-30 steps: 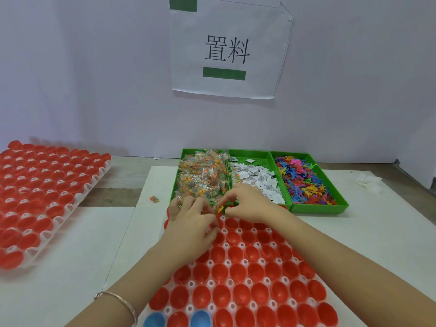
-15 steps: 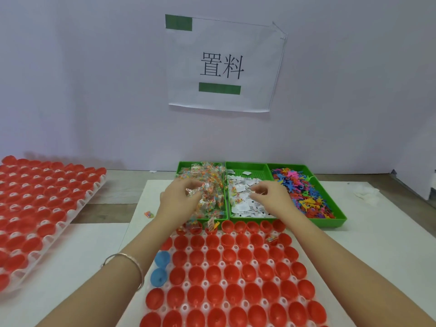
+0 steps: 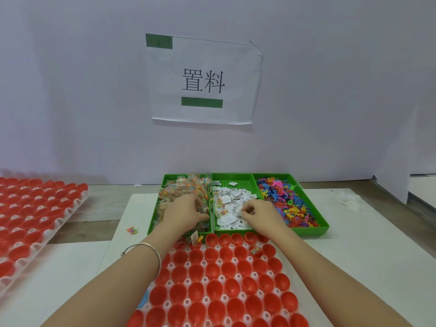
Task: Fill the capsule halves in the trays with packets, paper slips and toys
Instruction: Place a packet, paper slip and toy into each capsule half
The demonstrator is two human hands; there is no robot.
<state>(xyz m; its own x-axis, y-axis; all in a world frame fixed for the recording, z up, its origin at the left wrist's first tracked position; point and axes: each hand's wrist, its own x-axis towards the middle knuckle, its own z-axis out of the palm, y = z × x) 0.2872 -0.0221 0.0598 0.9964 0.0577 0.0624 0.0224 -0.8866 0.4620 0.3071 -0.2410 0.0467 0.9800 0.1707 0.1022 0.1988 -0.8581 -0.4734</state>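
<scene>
My left hand [image 3: 186,213] is inside the left green tray [image 3: 153,223], fingers curled round clear packets [image 3: 181,188] of coloured bits. My right hand [image 3: 258,213] is in the middle green tray [image 3: 232,179], fingertips pinching white paper slips [image 3: 230,208]. The right green tray [image 3: 323,226] holds bright plastic toys [image 3: 285,201]. In front of me lies a white tray of open red capsule halves [image 3: 224,279]. A packet and a yellow toy [image 3: 195,239] sit in its far row, and another packet [image 3: 255,250] lies in a half under my right wrist.
A second tray of red capsule halves [image 3: 30,213] lies at the left. One stray packet [image 3: 132,230] sits on the white board left of the green trays. Crumpled white tissue [image 3: 349,199] lies at the right. A paper sign [image 3: 203,81] hangs on the wall behind.
Both hands left the capsule tray's far row and reached into the green trays, left into the packets, right into the slips. Since half a second ago they have sunk lower into the piles.
</scene>
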